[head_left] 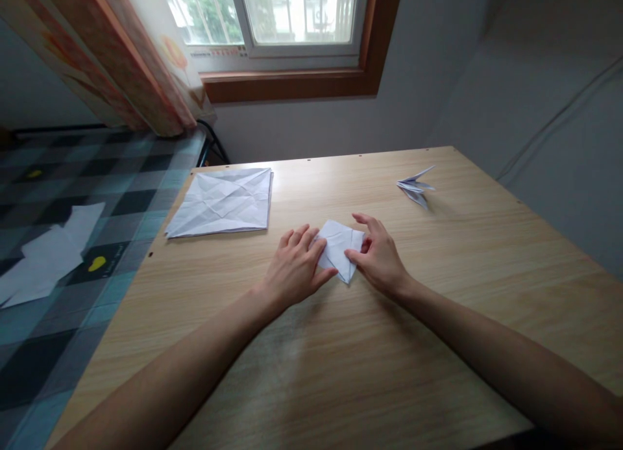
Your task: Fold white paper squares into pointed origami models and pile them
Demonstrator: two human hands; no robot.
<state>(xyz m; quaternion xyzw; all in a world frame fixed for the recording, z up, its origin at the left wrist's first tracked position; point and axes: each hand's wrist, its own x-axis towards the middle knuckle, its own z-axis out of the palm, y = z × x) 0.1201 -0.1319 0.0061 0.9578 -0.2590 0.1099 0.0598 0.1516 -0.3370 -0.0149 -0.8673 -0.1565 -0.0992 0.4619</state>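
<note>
A small folded sheet of white paper (337,241) lies near the middle of the wooden table, crossed by creases, one corner pointing toward me. My left hand (300,265) rests flat over its left side, fingers stretched out and the thumb along the lower edge. At the right edge, my right hand (382,255) pinches the paper, its thumb on top and some fingers curled at the side. The index finger of that hand is raised off the sheet. Part of the paper's left side is hidden under my left fingers.
Creased white sheets (226,202) lie stacked at the table's back left. A folded paper figure with pointed ends (415,187) stands at the back right. Loose paper pieces (53,258) are on the checkered cloth (34,346) left of the table (272,391). A window (296,15) is behind.
</note>
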